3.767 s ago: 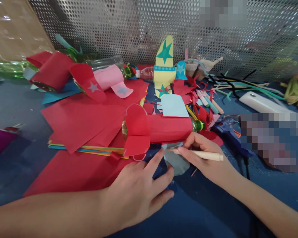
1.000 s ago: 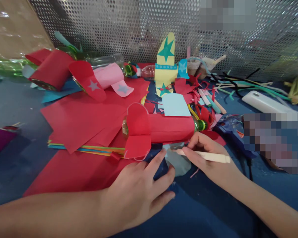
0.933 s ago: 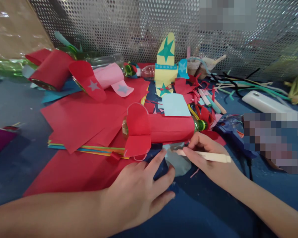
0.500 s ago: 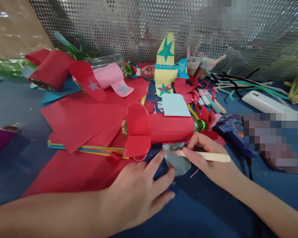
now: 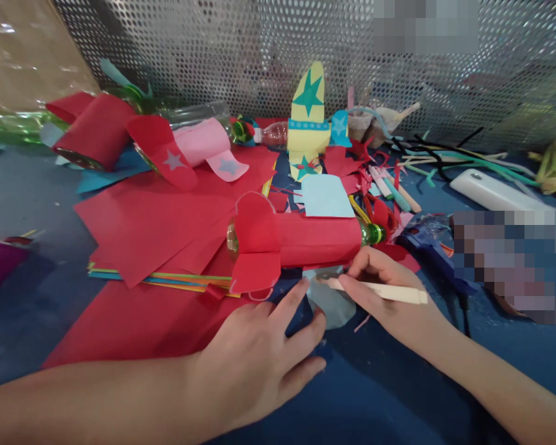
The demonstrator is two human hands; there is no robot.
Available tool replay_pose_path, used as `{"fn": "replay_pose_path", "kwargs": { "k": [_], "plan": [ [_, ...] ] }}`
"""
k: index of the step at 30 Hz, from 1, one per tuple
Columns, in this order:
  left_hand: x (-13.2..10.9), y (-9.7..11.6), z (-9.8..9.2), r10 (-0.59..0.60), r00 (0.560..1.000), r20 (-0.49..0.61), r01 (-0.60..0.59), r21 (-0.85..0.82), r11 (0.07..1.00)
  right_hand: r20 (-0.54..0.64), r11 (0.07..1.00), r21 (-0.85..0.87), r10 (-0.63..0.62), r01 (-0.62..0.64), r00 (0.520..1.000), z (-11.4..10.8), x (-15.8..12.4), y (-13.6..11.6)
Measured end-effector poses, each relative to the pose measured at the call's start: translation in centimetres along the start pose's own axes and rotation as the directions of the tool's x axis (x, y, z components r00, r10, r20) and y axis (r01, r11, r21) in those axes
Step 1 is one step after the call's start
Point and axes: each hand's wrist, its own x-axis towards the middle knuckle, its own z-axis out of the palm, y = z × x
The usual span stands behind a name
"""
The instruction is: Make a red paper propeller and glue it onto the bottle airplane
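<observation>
A cream felt-tip pen [image 5: 396, 293] is pinched in my right hand [image 5: 384, 290], its tip pointing left onto a pale grey-blue paper piece [image 5: 336, 309]. A dark mark shows on that piece near the tip. My left hand [image 5: 264, 352] lies with fingers spread, its index fingertip at the piece's left edge. Just beyond both hands, a bottle wrapped in red paper [image 5: 322, 238] rests on its side. Red rounded fins [image 5: 257, 272] stick out at its left end, and its green neck [image 5: 375, 233] points right. A light-blue paper flap [image 5: 328, 196] stands on its far side.
Red paper sheets [image 5: 143, 210] are stacked at left. Paper-decorated bottles, one yellow with green stars [image 5: 307, 133], line the back by a perforated metal panel [image 5: 259, 55]. Scraps, markers [image 5: 396, 191], a white device [image 5: 495, 191] and a blue glue-gun-like tool [image 5: 435, 247] lie right.
The pen tip has shifted very slightly over the grey-blue paper, and the mark near it looks darker. My left hand and the wrapped bottle stay in place.
</observation>
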Motion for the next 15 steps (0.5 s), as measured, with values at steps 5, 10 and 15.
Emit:
{"fn": "replay_pose_path", "kwargs": {
  "k": [5, 10, 15],
  "plan": [
    [0.12, 0.08, -0.16, 0.004, 1.0, 0.006, -0.004, 0.01, 1.0, -0.005, 1.0, -0.03, 0.009, -0.009, 1.0, -0.02, -0.04, -0.07],
    [0.13, 0.0, 0.0, 0.002, 1.0, 0.012, -0.002, 0.017, 1.0, -0.008, 0.999, -0.043, 0.001, -0.001, 1.0, 0.04, 0.01, 0.01],
    [0.09, 0.0, 0.07, 0.007, 1.0, 0.027, -0.007, 0.023, 1.0, -0.015, 0.999, -0.048, 0.008, -0.008, 1.0, 0.07, -0.01, -0.24]
  ]
}}
